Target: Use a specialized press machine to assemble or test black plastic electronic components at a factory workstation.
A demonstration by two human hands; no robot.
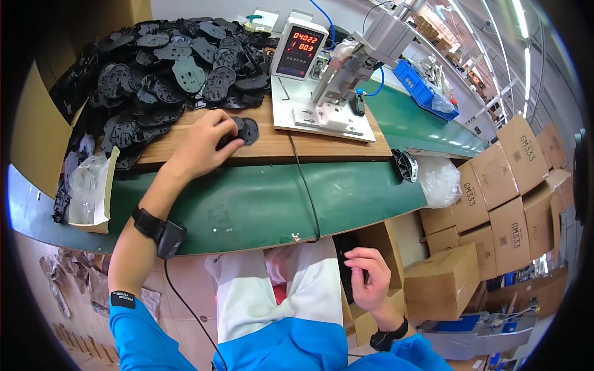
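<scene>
Factory line — conveyor belt (260, 204), press machine (346, 74), stacked cartons (507, 204).

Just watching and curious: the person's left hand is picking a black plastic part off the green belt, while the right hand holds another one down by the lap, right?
Not quite. In the head view the left hand is on a black plastic part lying on the wooden board, not the green belt. The right hand does hold a dark part by the lap.
</scene>
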